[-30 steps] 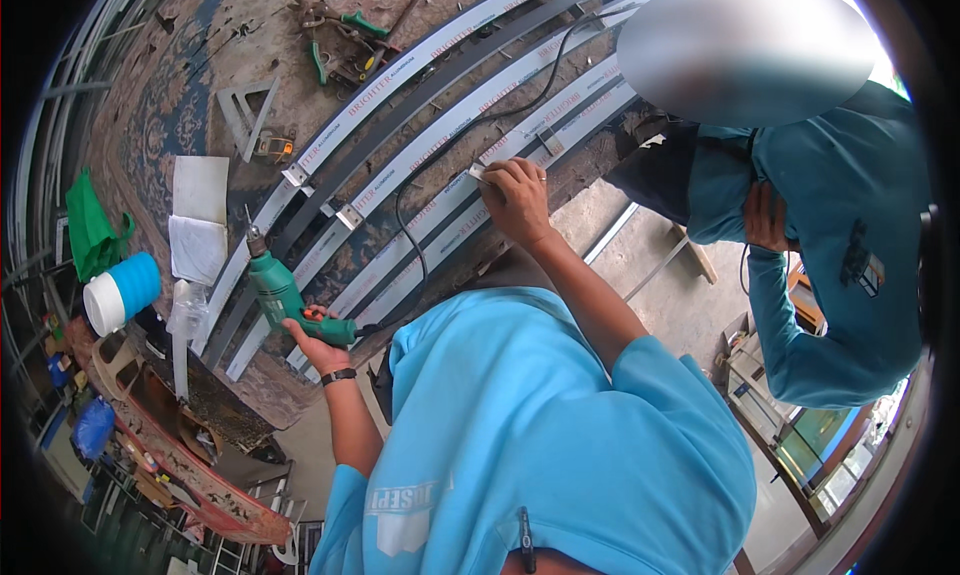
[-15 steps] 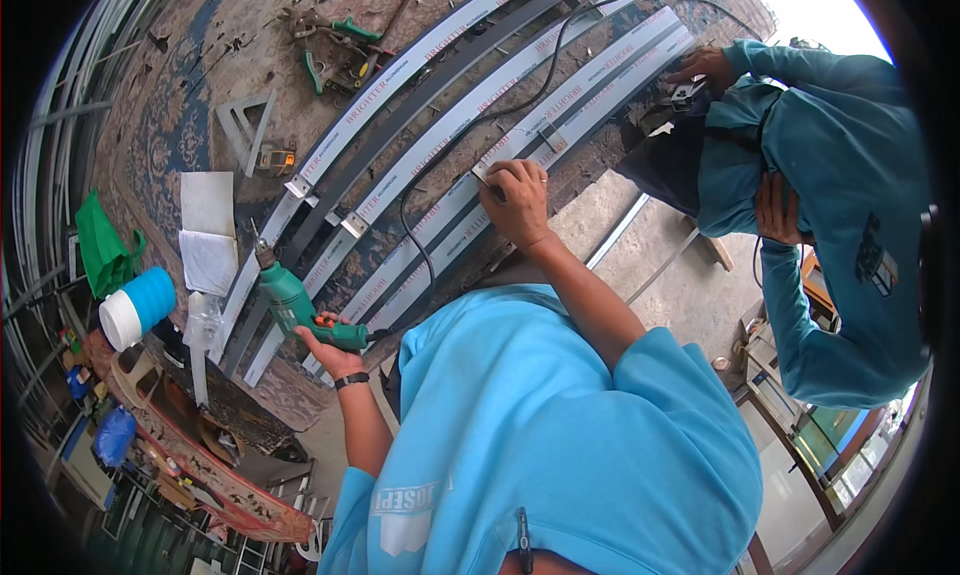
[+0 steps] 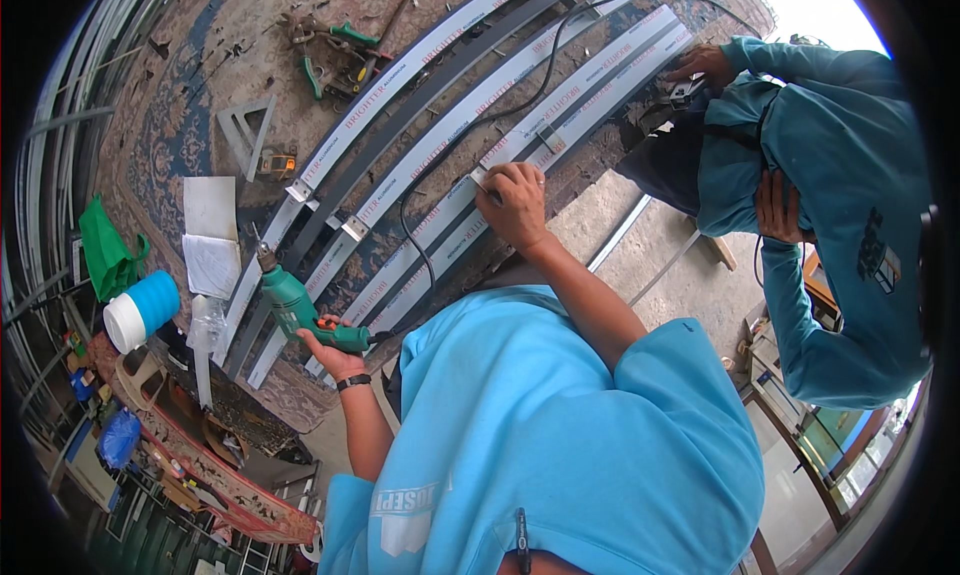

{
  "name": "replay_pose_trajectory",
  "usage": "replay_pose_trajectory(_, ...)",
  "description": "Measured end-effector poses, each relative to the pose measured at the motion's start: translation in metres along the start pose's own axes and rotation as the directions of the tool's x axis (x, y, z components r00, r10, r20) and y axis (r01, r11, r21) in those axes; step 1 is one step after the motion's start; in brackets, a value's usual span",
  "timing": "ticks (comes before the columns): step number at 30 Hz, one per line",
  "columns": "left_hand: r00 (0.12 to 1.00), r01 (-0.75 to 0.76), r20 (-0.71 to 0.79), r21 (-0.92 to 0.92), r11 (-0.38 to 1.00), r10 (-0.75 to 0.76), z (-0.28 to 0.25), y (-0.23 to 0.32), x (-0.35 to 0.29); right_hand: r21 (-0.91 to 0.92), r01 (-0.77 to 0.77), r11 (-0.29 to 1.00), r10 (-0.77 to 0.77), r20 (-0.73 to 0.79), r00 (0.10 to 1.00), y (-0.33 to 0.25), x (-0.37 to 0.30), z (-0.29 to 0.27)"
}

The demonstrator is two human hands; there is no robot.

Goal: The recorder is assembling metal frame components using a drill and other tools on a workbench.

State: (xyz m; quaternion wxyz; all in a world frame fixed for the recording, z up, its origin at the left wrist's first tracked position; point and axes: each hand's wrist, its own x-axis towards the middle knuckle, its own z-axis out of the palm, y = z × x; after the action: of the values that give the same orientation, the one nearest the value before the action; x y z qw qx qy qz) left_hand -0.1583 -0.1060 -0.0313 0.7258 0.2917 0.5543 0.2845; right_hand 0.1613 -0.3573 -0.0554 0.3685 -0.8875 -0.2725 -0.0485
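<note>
Head view. A person works at several long bars (image 3: 402,76) laid side by side on a patterned carpet (image 3: 185,115), running from the left of centre to the upper right of the frame; their curve is at least partly due to the lens. The parallel layout probably lets one person reach them all from one side.

Left of centre, the left hand (image 3: 333,353) holds a green drill (image 3: 288,297) above the bars' near ends. Its palm and fingers are wrapped about the handle; whether a finger presses the orange trigger cannot be told. The bit points to the upper left, away from the other hand, presumably for safety. A black cable (image 3: 405,220) lies looped across the bars, apparently the drill's own.

At the centre, the right hand (image 3: 515,205) rests on a bar, fingers bent and drawn together at a small metal bracket (image 3: 479,178). The hand seems to steady the piece; the fingertips are partly hidden, so whether they pinch it or merely touch it cannot be told.

At the upper left, a set square (image 3: 245,135), a tape measure (image 3: 279,164) and pliers (image 3: 312,75) lie beyond the bars, likely placed there for easy reach. A co-worker (image 3: 830,195) bends at the right.
</note>
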Motion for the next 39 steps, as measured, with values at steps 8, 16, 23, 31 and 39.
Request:
replay_pose_trajectory(8,1.000,0.013,0.005,0.002,1.000,-0.013,0.001,0.000,-0.001,0.037,-0.027,0.999,0.026,0.027,0.999,0.000,-0.004,-0.005)
replay_pose_trajectory(16,1.000,-0.003,0.012,-0.005,1.000,0.003,-0.004,-0.002,0.001,0.018,-0.017,1.000,0.016,0.021,1.000,-0.003,0.003,-0.004)
replay_pose_trajectory(23,1.000,-0.006,0.012,-0.002,1.000,0.006,0.002,0.000,-0.002,0.022,-0.012,1.000,0.012,0.007,1.000,-0.003,0.002,-0.002)
replay_pose_trajectory(31,1.000,-0.016,0.001,-0.023,1.000,0.016,-0.004,-0.003,0.001,-0.039,0.001,0.999,0.000,0.037,0.999,-0.005,0.003,-0.008)
replay_pose_trajectory(39,0.999,-0.025,0.029,-0.063,0.998,0.027,-0.010,-0.008,0.005,-0.089,0.090,0.992,-0.067,0.237,0.969,0.003,-0.009,-0.029)
